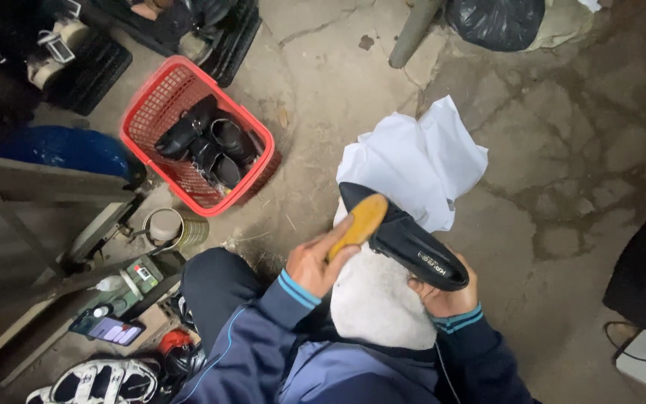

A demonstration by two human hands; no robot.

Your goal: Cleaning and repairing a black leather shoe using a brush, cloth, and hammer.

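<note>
Shoe: your black loafer lies over your lap, long axis running far-left to near-right.
Right hand: your right hand is clamped under its near-right end.
Left hand: your left hand grips the wooden brush, touching the far-left end.

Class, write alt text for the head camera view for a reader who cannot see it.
Seen from above, a seated person's left hand brushes a black shoe with a wooden brush, while the right hand holds the shoe over a pale cloth. A red basket of black shoes sits nearby.
</note>
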